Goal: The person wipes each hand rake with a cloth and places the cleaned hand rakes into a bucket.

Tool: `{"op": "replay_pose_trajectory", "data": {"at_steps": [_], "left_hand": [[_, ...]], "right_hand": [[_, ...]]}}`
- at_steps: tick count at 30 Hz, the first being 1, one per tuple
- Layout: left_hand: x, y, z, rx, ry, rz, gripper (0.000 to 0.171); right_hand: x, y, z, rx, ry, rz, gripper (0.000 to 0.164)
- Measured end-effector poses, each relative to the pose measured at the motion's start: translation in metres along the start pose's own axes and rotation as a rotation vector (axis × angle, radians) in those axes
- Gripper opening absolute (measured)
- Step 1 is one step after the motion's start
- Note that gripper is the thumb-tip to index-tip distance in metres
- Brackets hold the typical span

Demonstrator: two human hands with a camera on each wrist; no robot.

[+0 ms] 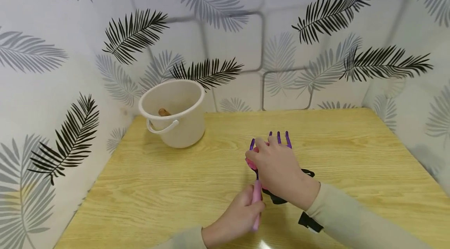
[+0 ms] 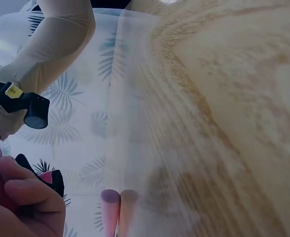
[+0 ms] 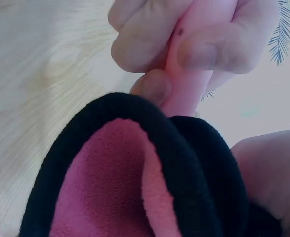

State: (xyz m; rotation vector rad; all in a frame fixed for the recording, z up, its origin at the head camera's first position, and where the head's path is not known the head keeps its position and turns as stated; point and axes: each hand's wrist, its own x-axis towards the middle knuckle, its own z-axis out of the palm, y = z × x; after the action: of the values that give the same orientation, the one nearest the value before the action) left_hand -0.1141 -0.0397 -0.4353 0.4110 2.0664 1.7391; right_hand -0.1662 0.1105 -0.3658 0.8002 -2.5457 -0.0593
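Note:
My left hand grips the pink handle of a small tool with a dark purple neck and at least one purple prong. My right hand holds a pink cloth with black edging against the tool's head, covering most of it. In the right wrist view the cloth hangs in a fold just below the left fingers on the handle. Beyond the right hand, three purple prongs show; what they join is hidden. The left wrist view also shows a separate pink handle end.
A white bucket with a handle stands at the back left of the wooden table, a brown object inside it. Leaf-patterned walls rise behind and beside the table. A black camera is strapped to the right wrist.

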Motion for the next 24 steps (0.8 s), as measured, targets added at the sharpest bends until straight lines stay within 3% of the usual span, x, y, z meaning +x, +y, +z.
{"op": "replay_pose_trajectory", "data": {"at_steps": [3, 9, 14, 19, 24], "left_hand": [[0.0, 0.0, -0.001, -0.004, 0.032, -0.011, 0.009], [0.0, 0.0, -0.008, -0.053, 0.117, -0.028, 0.014], [-0.001, 0.0, -0.008, -0.043, 0.149, -0.016, 0.012], [-0.003, 0.001, -0.005, -0.009, 0.089, -0.018, 0.011], [-0.004, 0.001, 0.001, 0.071, 0.035, 0.016, 0.007]], "right_hand": [[0.001, -0.001, 0.0, -0.003, 0.001, -0.004, 0.031], [-0.003, 0.005, -0.004, -0.024, -0.126, -0.002, 0.032], [-0.005, 0.01, -0.008, -0.1, -0.163, 0.015, 0.029], [-0.004, 0.003, -0.009, -0.072, -0.131, -0.006, 0.032], [0.0, -0.004, -0.006, -0.061, -0.02, -0.008, 0.028]]}}
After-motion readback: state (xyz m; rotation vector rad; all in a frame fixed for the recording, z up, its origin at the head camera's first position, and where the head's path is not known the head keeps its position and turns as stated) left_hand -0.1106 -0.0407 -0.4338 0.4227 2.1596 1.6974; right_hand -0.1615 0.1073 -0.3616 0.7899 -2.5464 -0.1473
